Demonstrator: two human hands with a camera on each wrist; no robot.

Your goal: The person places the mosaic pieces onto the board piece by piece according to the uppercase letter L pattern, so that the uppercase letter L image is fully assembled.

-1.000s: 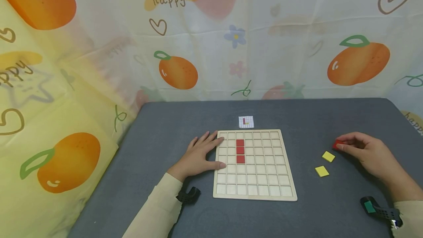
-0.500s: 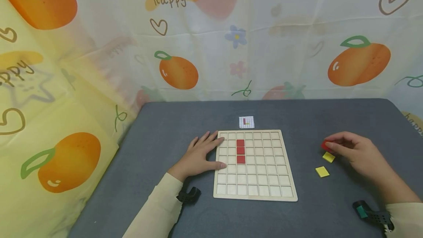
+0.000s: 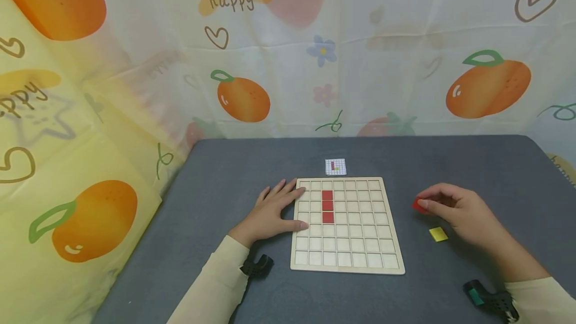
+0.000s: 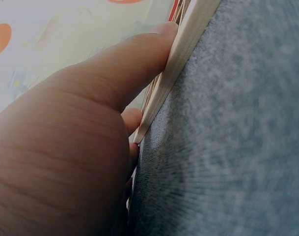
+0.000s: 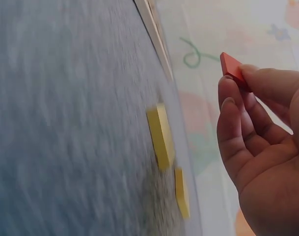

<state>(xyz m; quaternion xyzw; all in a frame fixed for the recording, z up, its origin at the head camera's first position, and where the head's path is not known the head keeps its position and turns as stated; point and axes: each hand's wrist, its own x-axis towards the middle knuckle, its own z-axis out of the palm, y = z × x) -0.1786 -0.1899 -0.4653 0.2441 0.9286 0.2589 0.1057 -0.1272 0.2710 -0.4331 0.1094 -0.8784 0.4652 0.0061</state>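
Currently, right hand [image 3: 463,215] is pinching red tile [image 3: 417,206] beyond board [image 3: 360,244] at three o'clock; left hand [image 3: 269,215] is resting, fingers spread, on board's nine-o'clock edge. Tile is looking light, stiff; opposite edges probably offering surest hold.

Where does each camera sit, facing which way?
Head: head-worn, facing forward and down at the pale wooden grid board; left hand, right hand, cream sleeves show.
Left wrist: worn there, facing the board's edge; left hand shows.
Right wrist: worn there, facing right fingers pinching a flat red tile.
Head and right wrist share that tile.
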